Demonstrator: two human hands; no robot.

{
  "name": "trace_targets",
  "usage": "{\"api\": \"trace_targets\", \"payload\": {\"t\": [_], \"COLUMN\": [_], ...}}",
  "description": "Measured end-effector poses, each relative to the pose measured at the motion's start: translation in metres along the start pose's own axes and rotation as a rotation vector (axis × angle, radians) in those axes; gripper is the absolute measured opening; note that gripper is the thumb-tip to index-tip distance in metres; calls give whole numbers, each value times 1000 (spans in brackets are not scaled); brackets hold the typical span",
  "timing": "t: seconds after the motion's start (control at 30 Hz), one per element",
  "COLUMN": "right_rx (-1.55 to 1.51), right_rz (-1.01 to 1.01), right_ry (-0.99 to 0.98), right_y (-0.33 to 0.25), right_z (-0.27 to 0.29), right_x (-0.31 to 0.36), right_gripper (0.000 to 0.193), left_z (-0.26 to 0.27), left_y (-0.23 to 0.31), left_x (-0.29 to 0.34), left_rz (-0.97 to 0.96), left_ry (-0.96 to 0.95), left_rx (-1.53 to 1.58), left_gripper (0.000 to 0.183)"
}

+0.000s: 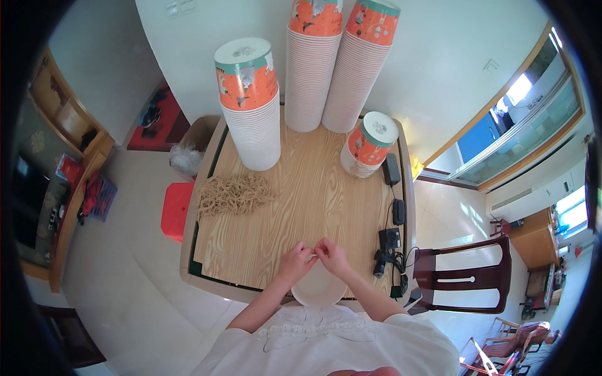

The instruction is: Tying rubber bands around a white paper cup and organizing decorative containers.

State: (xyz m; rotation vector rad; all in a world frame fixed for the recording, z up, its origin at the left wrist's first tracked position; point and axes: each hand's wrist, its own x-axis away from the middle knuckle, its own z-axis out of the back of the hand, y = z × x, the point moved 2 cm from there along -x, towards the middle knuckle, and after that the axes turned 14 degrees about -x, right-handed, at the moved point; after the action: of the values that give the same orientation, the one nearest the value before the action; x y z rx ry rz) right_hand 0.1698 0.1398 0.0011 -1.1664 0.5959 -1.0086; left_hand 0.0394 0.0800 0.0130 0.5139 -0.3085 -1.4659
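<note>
A white paper bucket stands at the table's near edge, against my white shirt, its open mouth facing up. Over its far rim my left hand and my right hand meet, fingertips pinched close together. Something small and pale shows between the fingers, too small to name. Both hands are closed, and the wrists flank the bucket. Left of them lies a tangled heap of tan twine pieces.
Upside-down bucket stacks with orange-and-teal patterns stand behind: one left, two tall ones at the back, a short one right. Black adapters and cables line the right edge. A red stool and dark chair flank the table.
</note>
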Motion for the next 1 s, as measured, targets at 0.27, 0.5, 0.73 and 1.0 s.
{"api": "trace_targets", "payload": {"t": [0.27,0.5,0.73,1.0], "right_rx": [11,255,191,138], "right_rz": [-36,48,97,100], "right_ry": [13,15,-14,13], "right_y": [3,2,2,6], "right_z": [4,2,1,3], "right_x": [-7,-11,-11,-11], "right_gripper": [10,11,10,11], "left_z": [-12,-24,-23,-18], "left_y": [2,1,-2,5], "left_x": [-10,-10,-5,-5], "left_rz": [43,46,25,-32], "left_ry": [-32,-33,12,29], "left_rx": [68,-12,-61,-91], "left_gripper": [18,15,12,9]}}
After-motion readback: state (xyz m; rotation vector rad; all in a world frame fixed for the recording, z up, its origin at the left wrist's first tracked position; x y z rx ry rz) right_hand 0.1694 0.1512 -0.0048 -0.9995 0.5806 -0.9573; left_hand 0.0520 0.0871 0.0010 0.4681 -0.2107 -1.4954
